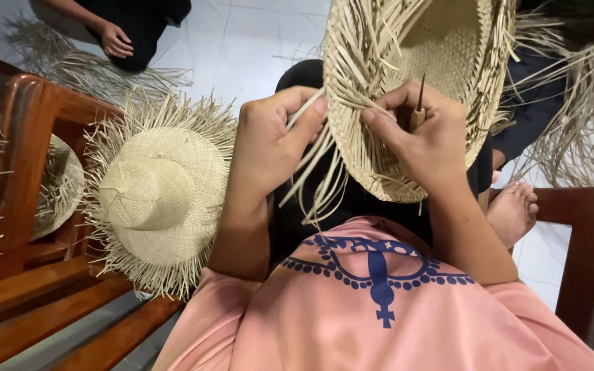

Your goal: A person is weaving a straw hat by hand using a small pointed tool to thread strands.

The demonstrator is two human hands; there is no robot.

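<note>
Head view: at twelve o'clock, the unfinished straw hat (414,62) is held up. The left hand (269,141) pinches loose straw strips (307,172) at its brim; the right hand (424,134), fingers clenched, grips a thin awl (419,103). A finished straw hat (156,196) lies at nine o'clock.

I have only the one view here, a camera worn on the head and tipped steeply down past the pink shirt front (379,323) to the lap, close enough that both bare hands fill the middle. The near edge lies at the chest. The far edge reaches the pale tiled floor (242,41), with the reddish-brown wooden chair (29,137) left.
</note>
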